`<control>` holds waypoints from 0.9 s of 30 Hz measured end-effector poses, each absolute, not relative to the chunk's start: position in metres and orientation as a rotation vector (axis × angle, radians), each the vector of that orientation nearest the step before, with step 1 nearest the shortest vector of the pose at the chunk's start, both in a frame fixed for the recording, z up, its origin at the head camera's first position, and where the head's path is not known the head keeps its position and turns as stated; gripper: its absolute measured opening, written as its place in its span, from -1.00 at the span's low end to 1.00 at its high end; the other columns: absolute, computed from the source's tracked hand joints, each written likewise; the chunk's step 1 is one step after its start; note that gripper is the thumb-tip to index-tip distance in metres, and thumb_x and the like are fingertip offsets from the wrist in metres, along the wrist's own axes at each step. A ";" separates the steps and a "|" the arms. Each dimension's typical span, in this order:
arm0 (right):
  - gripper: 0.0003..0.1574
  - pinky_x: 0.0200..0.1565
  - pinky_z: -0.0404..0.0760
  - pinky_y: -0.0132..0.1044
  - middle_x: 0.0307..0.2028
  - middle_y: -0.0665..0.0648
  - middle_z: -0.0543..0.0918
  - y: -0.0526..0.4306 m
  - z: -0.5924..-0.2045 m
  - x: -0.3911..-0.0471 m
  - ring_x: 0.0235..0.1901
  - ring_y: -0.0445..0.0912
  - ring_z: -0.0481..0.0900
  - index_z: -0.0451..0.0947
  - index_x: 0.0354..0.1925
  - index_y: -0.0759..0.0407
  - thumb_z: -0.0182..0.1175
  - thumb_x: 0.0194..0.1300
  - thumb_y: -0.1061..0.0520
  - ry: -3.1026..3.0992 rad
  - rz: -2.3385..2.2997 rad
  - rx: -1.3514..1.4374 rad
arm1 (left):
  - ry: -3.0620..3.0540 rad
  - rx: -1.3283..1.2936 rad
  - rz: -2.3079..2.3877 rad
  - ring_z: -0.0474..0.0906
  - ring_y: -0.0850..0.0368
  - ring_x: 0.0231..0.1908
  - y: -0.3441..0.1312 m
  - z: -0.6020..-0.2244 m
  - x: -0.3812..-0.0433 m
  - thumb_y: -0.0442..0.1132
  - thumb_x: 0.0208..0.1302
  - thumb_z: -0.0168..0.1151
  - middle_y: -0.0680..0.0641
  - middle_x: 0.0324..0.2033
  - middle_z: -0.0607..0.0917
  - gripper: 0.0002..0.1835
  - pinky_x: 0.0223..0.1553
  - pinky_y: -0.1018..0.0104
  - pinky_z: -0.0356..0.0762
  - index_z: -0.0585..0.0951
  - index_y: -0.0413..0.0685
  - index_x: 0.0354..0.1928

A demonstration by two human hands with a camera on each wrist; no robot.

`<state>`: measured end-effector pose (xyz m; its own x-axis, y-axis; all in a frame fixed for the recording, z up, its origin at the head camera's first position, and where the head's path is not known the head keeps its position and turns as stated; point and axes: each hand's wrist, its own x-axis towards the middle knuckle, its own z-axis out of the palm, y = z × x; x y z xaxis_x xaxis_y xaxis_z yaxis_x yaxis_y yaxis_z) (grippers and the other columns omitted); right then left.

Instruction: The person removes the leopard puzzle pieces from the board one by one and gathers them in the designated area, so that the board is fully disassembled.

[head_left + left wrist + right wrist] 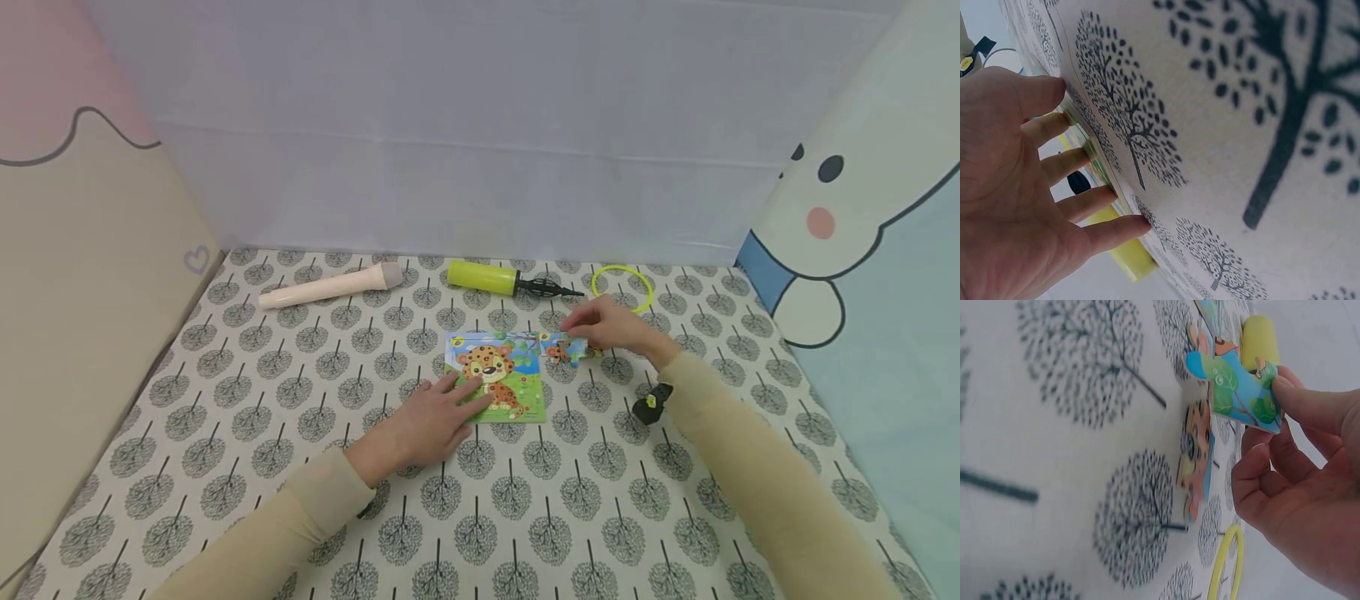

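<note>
A square leopard picture board point(517, 379) lies on the patterned cloth. My left hand point(438, 417) rests on its lower left part, fingers spread; in the left wrist view the left hand point(1035, 181) has its fingertips at the board's edge, and the board is mostly hidden. Right of the board, my right hand point(611, 325) pinches a jigsaw piece point(1241, 394) with green leaves on blue between thumb and fingers. An orange spotted jigsaw piece point(1196, 453) lies on the cloth beneath it. Another jigsaw piece point(555, 348) sits against the board's upper right edge.
Behind the board lies a yellow-green hand pump point(483, 277) with a black nozzle. A pale wand-shaped thing point(326, 290) lies at the back left. Beyond my right hand is a yellow ring point(651, 292). A small black item point(651, 406) is by the right cuff.
</note>
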<state>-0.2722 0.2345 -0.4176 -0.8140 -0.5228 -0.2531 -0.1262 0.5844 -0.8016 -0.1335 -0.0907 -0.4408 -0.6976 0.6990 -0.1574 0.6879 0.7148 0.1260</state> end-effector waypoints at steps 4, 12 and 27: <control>-0.72 -0.34 0.59 -0.09 -0.16 0.27 0.64 0.248 -0.414 -0.271 -0.36 0.03 0.54 0.59 -0.04 0.38 0.15 0.36 0.23 2.355 -1.138 -0.520 | 2.728 1.114 0.093 -0.03 -0.29 0.37 -0.091 -0.440 -0.133 -0.02 0.45 -0.05 -0.10 0.44 0.07 -0.40 0.20 -0.28 0.16 0.13 0.15 0.48; -0.74 0.01 0.50 -0.02 -0.06 0.31 0.61 0.271 -0.411 -0.271 -0.08 0.10 0.54 0.59 -0.07 0.43 0.17 0.33 0.28 2.354 -1.133 -0.501 | 2.731 1.123 0.083 -0.02 -0.30 0.36 -0.091 -0.440 -0.133 -0.03 0.46 -0.06 -0.11 0.44 0.08 -0.41 0.20 -0.28 0.16 0.14 0.13 0.48; -0.69 0.00 0.51 -0.05 0.08 0.34 0.51 0.312 -0.414 -0.276 0.02 0.11 0.47 0.57 -0.01 0.37 0.17 0.35 0.21 2.365 -1.052 -0.337 | 2.737 1.121 0.093 -0.02 -0.29 0.36 -0.091 -0.441 -0.133 -0.03 0.45 -0.05 -0.10 0.44 0.08 -0.40 0.21 -0.27 0.14 0.13 0.15 0.48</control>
